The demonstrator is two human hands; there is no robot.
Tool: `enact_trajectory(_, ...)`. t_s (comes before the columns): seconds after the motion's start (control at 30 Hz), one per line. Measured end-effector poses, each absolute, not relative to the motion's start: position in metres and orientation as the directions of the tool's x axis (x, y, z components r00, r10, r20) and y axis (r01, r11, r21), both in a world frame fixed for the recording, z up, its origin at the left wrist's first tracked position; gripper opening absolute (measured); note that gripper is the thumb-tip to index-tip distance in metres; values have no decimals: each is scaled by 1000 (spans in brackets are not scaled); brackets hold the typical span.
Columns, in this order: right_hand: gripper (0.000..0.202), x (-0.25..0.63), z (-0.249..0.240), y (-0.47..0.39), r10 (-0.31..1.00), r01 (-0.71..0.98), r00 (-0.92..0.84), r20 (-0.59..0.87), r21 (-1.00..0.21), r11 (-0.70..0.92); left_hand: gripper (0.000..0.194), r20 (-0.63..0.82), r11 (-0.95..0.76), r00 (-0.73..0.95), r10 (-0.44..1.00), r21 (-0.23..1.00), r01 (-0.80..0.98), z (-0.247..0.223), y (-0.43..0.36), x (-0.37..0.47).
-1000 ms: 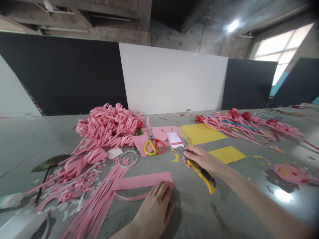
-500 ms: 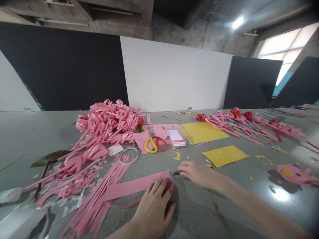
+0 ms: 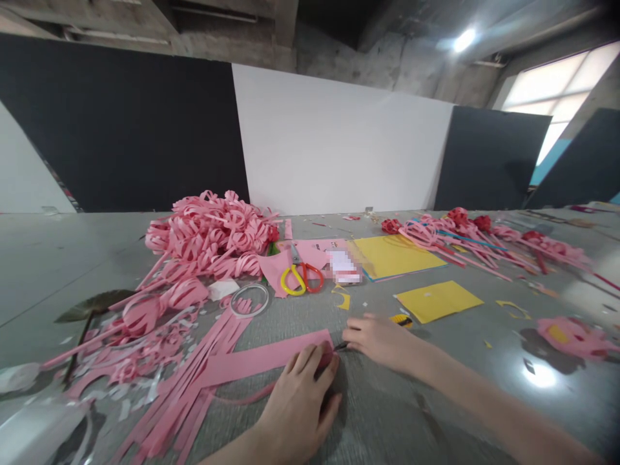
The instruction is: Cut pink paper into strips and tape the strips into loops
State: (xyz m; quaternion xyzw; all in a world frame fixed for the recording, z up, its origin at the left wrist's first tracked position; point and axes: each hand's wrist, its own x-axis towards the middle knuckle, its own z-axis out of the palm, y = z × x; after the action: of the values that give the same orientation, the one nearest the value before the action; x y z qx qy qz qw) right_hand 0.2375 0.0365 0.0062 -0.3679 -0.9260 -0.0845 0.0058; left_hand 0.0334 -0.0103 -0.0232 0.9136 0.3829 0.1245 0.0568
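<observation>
My left hand [image 3: 300, 403], fingers bent and close together, holds the right end of a wide pink paper strip [image 3: 264, 358] down on the table; its thumb lies apart. My right hand [image 3: 375, 339] is closed around a utility knife [image 3: 401, 320]. Its yellow and black end shows behind the hand, and its dark tip points left, close to the strip's right end. The grip hides most of the knife. Under the strip's left part lies a bundle of narrow pink paper strips [image 3: 172, 413]. One thin strip [image 3: 247, 395] curves out below the wide one.
Scissors [image 3: 301, 279] and a silver ring [image 3: 249, 301] lie beyond the strip. A big heap of curled pink paper [image 3: 208, 236] stands back left. Yellow sheets [image 3: 438, 301], a phone [image 3: 345, 267] and paper flowers [image 3: 460, 236] lie farther off. Pink scraps [image 3: 130, 361] cover the left.
My right hand has moved slightly nearer and the knife tip has come down toward the strip's end. More of the knife's yellow end shows. The left hand stays in place.
</observation>
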Motion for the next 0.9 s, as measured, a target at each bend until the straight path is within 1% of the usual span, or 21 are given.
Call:
enact_trajectory(0.17, 13, 236, 5, 36, 661, 662, -747, 67, 170, 730, 45, 190, -701, 675, 713, 215, 680, -25, -10, 33)
enact_trajectory(0.4, 14, 236, 4, 36, 631, 637, -769, 100, 199, 745, 45, 203, -698, 667, 716, 217, 683, -23, -10, 34)
enact_trajectory(0.63, 15, 235, 12, 33, 635, 635, -769, 80, 210, 743, 45, 186, -696, 671, 718, 224, 683, -18, -11, 34)
enact_trajectory(0.9, 16, 237, 9, 35, 624, 626, -777, 83, 212, 751, 45, 167, -687, 668, 725, 228, 690, -18, -11, 34)
